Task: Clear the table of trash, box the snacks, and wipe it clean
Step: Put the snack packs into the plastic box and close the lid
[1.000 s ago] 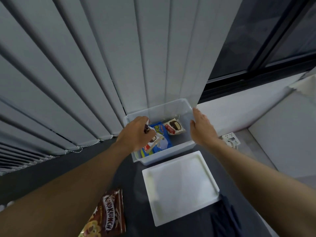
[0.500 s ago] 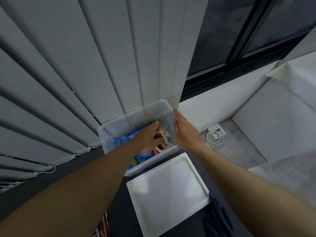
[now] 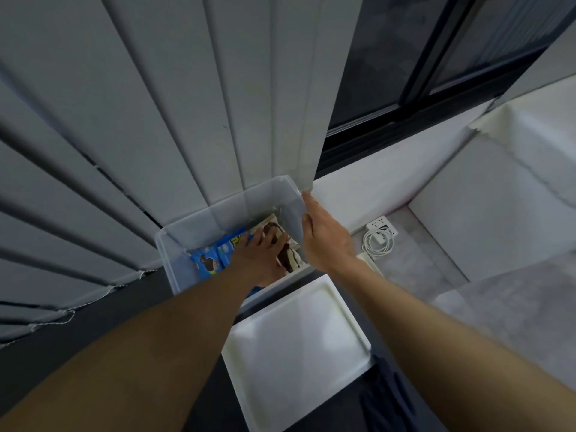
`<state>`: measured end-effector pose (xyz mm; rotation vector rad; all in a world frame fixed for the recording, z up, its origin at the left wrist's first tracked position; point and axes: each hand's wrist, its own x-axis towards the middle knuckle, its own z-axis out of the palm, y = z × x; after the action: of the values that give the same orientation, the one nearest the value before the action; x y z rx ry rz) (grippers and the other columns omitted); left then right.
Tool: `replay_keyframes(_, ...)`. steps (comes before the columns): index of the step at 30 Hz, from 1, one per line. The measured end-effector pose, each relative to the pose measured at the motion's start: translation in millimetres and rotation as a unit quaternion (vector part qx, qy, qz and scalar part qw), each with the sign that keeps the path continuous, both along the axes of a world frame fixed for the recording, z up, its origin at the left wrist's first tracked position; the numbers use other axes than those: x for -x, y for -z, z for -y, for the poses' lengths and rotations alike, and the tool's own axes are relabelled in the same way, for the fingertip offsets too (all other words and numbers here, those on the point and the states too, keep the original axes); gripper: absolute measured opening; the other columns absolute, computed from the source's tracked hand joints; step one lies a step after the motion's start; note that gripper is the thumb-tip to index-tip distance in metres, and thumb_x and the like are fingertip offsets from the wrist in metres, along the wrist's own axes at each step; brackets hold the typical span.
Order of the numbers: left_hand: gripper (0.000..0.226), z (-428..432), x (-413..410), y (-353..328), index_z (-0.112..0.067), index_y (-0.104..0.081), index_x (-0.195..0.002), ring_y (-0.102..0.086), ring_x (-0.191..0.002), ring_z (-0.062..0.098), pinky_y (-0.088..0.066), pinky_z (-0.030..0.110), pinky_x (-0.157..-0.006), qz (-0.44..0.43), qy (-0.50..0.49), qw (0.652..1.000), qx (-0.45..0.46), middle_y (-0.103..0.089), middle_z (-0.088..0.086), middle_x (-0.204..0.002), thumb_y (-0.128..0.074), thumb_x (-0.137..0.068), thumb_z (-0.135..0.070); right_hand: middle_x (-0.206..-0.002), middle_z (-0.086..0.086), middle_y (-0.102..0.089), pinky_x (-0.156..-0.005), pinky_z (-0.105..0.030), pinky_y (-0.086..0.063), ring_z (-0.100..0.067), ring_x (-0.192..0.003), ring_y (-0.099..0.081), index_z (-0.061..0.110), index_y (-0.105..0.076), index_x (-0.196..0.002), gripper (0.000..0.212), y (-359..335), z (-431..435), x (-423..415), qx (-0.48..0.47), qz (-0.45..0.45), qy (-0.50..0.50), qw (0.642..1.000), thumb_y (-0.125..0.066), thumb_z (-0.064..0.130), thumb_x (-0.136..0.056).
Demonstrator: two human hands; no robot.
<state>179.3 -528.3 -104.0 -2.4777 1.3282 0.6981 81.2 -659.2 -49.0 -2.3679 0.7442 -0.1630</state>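
Note:
A clear plastic box (image 3: 218, 210) stands at the far edge of the dark table, against the vertical blinds. Inside lie blue snack packets (image 3: 207, 263) and a white-and-brown packet (image 3: 291, 260). My left hand (image 3: 258, 254) reaches down into the box, its fingers spread over the packets and pressing on them. Straight fingers of my right hand (image 3: 324, 241) lie flat against the outside of the box's right wall. The box's white lid (image 3: 296, 347) lies flat on the table just in front of the box.
A dark cloth (image 3: 389, 397) lies at the lid's near right corner. On the grey floor to the right sits a white power strip with a coiled cable (image 3: 380, 236). Vertical blinds (image 3: 156, 120) hang right behind the box, and a dark window is at upper right.
My left hand carried a snack packet from the box's front rim down into the box and now rests spread on the packets. The right hand stayed on the right wall. The view shifted right.

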Motion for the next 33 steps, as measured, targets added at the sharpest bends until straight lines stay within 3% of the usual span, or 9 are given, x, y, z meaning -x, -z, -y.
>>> replay_keyframes(4, 0.078, -7.6, -2.0, -9.2, -0.027, 0.004, -0.158, 0.004, -0.153, 0.030, -0.004, 0.054, -0.121, -0.008, -0.007, 0.999, 0.049, 0.008, 0.003, -0.167, -0.034, -0.098, -0.058, -0.159, 0.007, -0.030, -0.113, -0.043, -0.035, -0.020, -0.144, -0.033, 0.038, -0.013, -0.154, 0.049, -3.1, -0.2, 0.7, 0.008, -0.009, -0.013, 1.000, -0.021, 0.041, -0.106)
replay_keyframes(8, 0.078, -25.1, -4.4, -19.1, -0.027, 0.010, -0.157, 0.004, -0.153, 0.029, -0.003, 0.052, -0.122, -0.014, -0.039, 0.998, 0.044, 0.009, 0.002, -0.167, -0.034, -0.100, -0.056, -0.163, 0.001, -0.018, -0.117, -0.047, -0.028, -0.023, -0.149, -0.021, 0.034, -0.008, -0.155, 0.052, -1.0, 1.9, -0.8, 0.016, -0.034, -0.048, 0.998, -0.022, 0.043, -0.105)
replay_keyframes(12, 0.075, -45.1, -4.5, -39.9, -0.027, 0.007, -0.158, -0.001, -0.153, 0.024, -0.007, 0.048, -0.123, 0.007, -0.076, 0.994, 0.080, 0.003, 0.000, -0.168, -0.033, -0.101, -0.053, -0.164, -0.006, -0.010, -0.109, -0.054, -0.036, -0.032, -0.145, -0.027, 0.029, -0.006, -0.153, 0.057, -1.7, 2.0, -3.7, 0.054, -0.084, -0.051, 0.994, -0.025, 0.049, -0.103)
replay_keyframes(16, 0.072, -66.9, -1.0, -68.1, -0.024, -0.002, -0.159, -0.005, -0.153, 0.026, -0.010, 0.049, -0.122, 0.035, -0.097, 0.989, 0.110, -0.002, 0.003, -0.167, -0.036, -0.101, -0.049, -0.161, -0.012, -0.017, -0.104, -0.051, -0.041, -0.033, -0.139, -0.035, 0.022, -0.013, -0.150, 0.058, -11.1, -7.7, -2.5, 0.133, -0.073, -0.074, 0.986, -0.033, 0.048, -0.102)
replay_keyframes(18, 0.070, -79.1, 2.6, -80.6, -0.025, -0.005, -0.158, -0.006, -0.153, 0.026, -0.010, 0.050, -0.122, 0.036, -0.119, 0.984, 0.124, -0.004, 0.004, -0.167, -0.039, -0.101, -0.047, -0.162, -0.011, -0.016, -0.109, -0.052, -0.038, -0.034, -0.142, -0.031, 0.022, -0.013, -0.150, 0.059, -18.7, -15.3, -1.3, 0.155, -0.073, -0.091, 0.981, -0.035, 0.048, -0.102)
replay_keyframes(23, 0.067, -111.7, 15.9, -104.0, -0.023, -0.009, -0.157, -0.011, -0.152, 0.025, -0.012, 0.050, -0.123, 0.068, -0.159, 0.973, 0.150, -0.012, 0.004, -0.166, -0.036, -0.101, -0.046, -0.163, -0.009, -0.015, -0.116, -0.054, -0.028, -0.035, -0.147, -0.019, 0.022, -0.014, -0.152, 0.058, -42.5, -40.4, 4.4, 0.158, -0.063, -0.121, 0.978, -0.034, 0.046, -0.103)
replay_keyframes(33, 0.069, -184.0, 63.4, -134.8, -0.021, -0.003, -0.160, -0.010, -0.153, 0.027, -0.014, 0.048, -0.122, 0.086, -0.216, 0.960, 0.156, -0.007, 0.006, -0.167, -0.032, -0.103, -0.047, -0.156, -0.006, -0.032, -0.113, -0.050, -0.029, -0.030, -0.143, -0.028, 0.021, -0.030, -0.149, 0.054, -62.5, -104.9, 24.2, 0.159, -0.021, -0.169, 0.972, -0.041, 0.044, -0.101)
